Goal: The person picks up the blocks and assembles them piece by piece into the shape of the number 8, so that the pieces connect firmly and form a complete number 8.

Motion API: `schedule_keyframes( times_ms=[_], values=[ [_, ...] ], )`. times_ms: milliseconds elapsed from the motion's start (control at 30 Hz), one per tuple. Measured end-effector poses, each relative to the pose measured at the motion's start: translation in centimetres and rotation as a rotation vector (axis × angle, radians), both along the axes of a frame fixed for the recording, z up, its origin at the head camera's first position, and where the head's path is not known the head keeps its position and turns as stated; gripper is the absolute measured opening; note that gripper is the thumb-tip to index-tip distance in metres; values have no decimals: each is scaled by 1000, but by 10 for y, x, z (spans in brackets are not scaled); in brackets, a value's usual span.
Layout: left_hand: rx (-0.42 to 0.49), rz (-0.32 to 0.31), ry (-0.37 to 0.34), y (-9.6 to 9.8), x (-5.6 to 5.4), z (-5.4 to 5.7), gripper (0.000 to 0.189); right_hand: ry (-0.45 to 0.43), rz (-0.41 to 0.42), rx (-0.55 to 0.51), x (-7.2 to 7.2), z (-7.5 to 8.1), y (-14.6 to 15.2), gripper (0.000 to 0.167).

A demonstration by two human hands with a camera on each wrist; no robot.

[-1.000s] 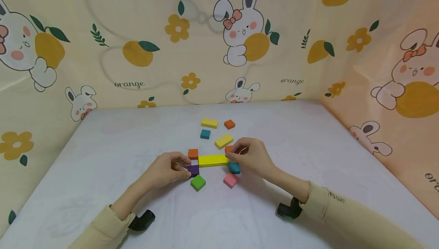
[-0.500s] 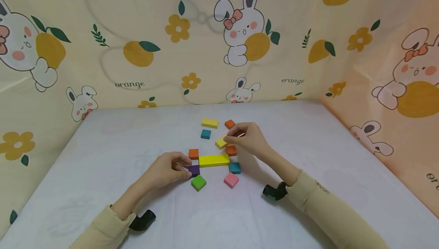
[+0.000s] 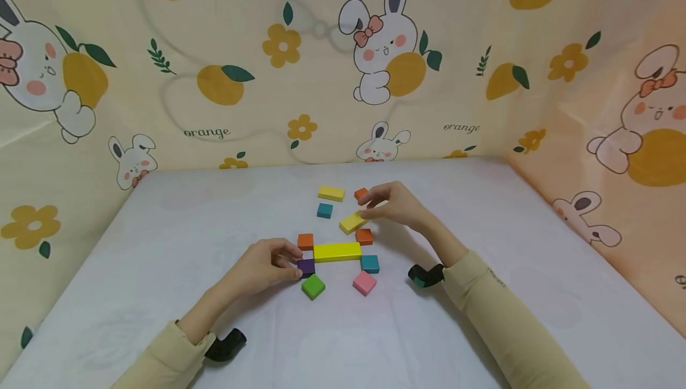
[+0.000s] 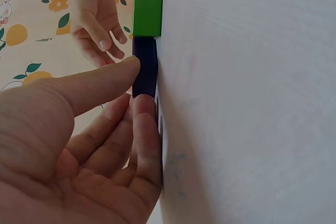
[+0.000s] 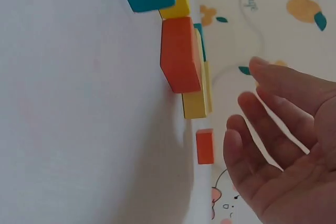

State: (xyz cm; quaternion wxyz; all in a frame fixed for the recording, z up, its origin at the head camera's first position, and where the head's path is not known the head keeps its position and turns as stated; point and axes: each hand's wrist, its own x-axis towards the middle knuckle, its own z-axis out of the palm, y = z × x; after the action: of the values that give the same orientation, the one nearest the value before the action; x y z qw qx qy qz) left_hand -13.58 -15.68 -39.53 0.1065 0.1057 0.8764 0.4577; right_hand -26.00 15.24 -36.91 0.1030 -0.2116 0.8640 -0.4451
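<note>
My left hand (image 3: 270, 263) rests at the purple block (image 3: 307, 267), its thumb and a fingertip pinching it in the left wrist view. Against that block sits a green block (image 4: 147, 10). A long yellow block (image 3: 337, 251) lies flat, with an orange block (image 3: 305, 241) at its left end. Off its right end are another orange block (image 3: 364, 236) and a teal block (image 3: 370, 264). My right hand (image 3: 398, 203) hovers over the right end of a tilted yellow block (image 3: 351, 222); in the right wrist view its relaxed, parted fingers hold nothing.
Farther back lie a pale yellow block (image 3: 331, 193), a small teal block (image 3: 324, 210) and an orange block (image 3: 361, 194), partly behind my right hand. A pink block (image 3: 364, 283) lies in front. Printed cloth walls (image 3: 321, 91) enclose the white table (image 3: 161, 228).
My right hand has moved away from the orange block by the long yellow block, going back to the tilted yellow block. My left hand stays at the purple block.
</note>
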Motion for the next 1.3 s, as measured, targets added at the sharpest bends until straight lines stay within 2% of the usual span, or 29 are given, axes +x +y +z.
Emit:
schedule_keyframes(
  times_ms=[267, 567, 1000, 1300],
  values=[
    [7, -5, 8, -1, 0, 1, 27, -47, 99, 25, -15, 4, -1, 32],
    [-5, 5, -1, -2, 0, 0, 27, -72, 194, 63, -27, -4, 0, 32],
    [-1, 8, -1, -2, 1, 2, 27, -61, 248, 114, -38, -9, -3, 29],
    [3, 10, -1, 0, 1, 2, 28, -94, 252, 172, -44, -8, -4, 27]
  ],
)
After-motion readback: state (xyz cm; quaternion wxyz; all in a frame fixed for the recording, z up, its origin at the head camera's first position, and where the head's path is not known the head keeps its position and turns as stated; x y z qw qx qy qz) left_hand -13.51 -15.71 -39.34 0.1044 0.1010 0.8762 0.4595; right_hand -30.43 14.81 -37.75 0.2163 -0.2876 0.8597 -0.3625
